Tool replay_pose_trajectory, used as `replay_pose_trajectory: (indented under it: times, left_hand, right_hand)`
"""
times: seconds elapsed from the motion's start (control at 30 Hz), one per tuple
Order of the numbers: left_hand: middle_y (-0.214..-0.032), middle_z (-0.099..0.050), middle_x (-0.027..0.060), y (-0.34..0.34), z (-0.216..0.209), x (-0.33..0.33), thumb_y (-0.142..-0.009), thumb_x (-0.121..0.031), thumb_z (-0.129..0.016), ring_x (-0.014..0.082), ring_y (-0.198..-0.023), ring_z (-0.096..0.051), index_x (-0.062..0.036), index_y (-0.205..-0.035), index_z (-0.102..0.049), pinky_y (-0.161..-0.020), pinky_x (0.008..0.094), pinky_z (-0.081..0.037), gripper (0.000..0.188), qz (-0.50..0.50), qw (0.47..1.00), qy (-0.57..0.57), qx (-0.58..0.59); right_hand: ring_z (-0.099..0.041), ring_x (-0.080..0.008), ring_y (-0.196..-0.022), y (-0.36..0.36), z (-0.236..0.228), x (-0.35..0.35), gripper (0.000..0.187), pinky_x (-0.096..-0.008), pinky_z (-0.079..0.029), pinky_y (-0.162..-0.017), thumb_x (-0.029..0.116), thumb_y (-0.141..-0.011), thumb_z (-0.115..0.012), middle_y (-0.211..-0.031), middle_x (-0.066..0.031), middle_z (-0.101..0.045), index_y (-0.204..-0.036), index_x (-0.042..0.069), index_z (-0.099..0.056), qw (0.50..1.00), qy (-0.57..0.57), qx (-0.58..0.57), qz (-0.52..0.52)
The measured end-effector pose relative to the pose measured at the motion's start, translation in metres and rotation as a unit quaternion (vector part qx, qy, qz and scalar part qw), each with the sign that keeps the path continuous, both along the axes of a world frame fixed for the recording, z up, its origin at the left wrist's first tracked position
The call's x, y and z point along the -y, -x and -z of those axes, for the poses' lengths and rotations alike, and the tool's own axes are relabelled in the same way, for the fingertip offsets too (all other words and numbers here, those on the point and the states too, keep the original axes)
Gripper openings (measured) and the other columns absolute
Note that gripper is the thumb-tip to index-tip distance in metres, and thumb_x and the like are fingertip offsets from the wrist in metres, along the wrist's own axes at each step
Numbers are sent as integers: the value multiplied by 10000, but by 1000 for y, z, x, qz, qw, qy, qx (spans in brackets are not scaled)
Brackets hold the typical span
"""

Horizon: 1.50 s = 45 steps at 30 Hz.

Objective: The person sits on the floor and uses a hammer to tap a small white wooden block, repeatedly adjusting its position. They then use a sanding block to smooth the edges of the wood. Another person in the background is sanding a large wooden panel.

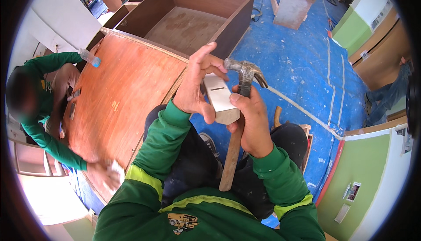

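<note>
A wooden hand plane is held up before my chest, its pale, shiny sole and narrow mouth slit facing up. My left hand grips it from the left side, thumb near the closer end, index finger raised and the other fingers curled by the far end. In my right hand is a claw hammer, head up and wooden handle slanting down toward my lap. The right thumb also presses on the plane's sole near its right edge. Dark tape wraps the hammer's neck.
At left, a reddish wood panel lies over brown cabinet frames. A co-worker in green wipes it with a white cloth; a plastic bottle lies there. Blue sheeting covers the floor. Another person's legs show at right.
</note>
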<state>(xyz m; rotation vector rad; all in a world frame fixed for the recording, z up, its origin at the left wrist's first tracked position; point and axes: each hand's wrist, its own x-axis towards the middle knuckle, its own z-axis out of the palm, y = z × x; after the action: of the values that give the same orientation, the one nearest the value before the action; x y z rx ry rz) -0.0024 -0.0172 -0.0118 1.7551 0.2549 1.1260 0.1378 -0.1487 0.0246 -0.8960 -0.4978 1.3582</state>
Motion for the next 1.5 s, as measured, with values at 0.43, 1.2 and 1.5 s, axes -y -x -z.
replay_pose_trajectory:
  times: [0.43, 1.2, 1.5]
  left_hand:
    - [-1471, -556, 202, -12, -9, -5, -781, -136, -885, 403, -1432, -504, -43, -1446, -580, -1157, 461, -447, 738, -36, 958, -168, -231]
    - [-1235, -642, 196, -35, 35, 8, -881, -53, -793, 365, -1149, -669, -39, -1411, -484, -976, 435, -541, 614, -125, 971, -79, -187]
    - [-1192, -657, 196, -35, 30, 11, -942, -105, -790, 298, -1112, -678, -27, -1412, -472, -945, 396, -548, 573, -108, 973, -38, -198]
  right_hand:
    - [-562, -77, -554, -29, -4, -1, 325, -212, -434, -439, 192, -958, -694, -898, -62, -638, -1186, 29, -529, 998, 7, 64, 23]
    - [-522, -93, -514, -21, -1, -9, 270, -238, -418, -458, 276, -1032, -656, -827, -71, -605, -1118, 40, -557, 997, -11, 43, 56]
    - [-518, -94, -511, -19, -3, -9, 257, -241, -421, -462, 266, -1041, -643, -823, -73, -611, -1129, 43, -550, 997, -16, 41, 58]
